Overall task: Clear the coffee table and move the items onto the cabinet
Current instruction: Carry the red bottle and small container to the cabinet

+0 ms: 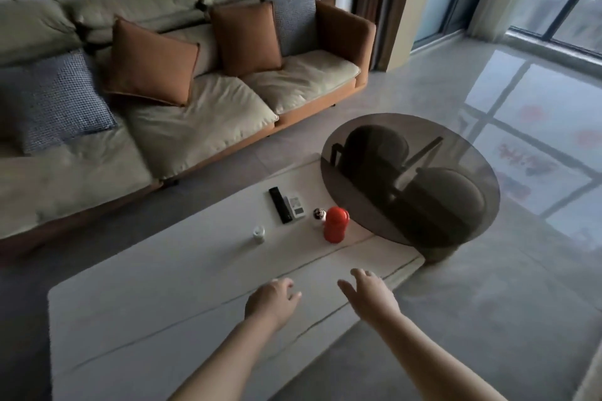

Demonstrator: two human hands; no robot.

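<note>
A white rectangular coffee table (156, 296) fills the lower middle of the head view. On its far part stand a red bottle (335, 224), a small dark-capped jar (318, 217) just left of it, a black remote (280, 204), a white remote (295, 206) beside that, and a small white jar (259, 234). My left hand (272, 299) hovers over the table's near half, fingers loosely curled and empty. My right hand (369, 291) is stretched out over the table's right edge, fingers spread, short of the red bottle. No cabinet is in view.
A round smoked-glass table top (456, 137) overlaps the white table's far right corner, over two dark drum bases. A long sofa (303, 81) with orange and checked cushions runs along the left and back. Glossy grey floor and tall windows lie to the right.
</note>
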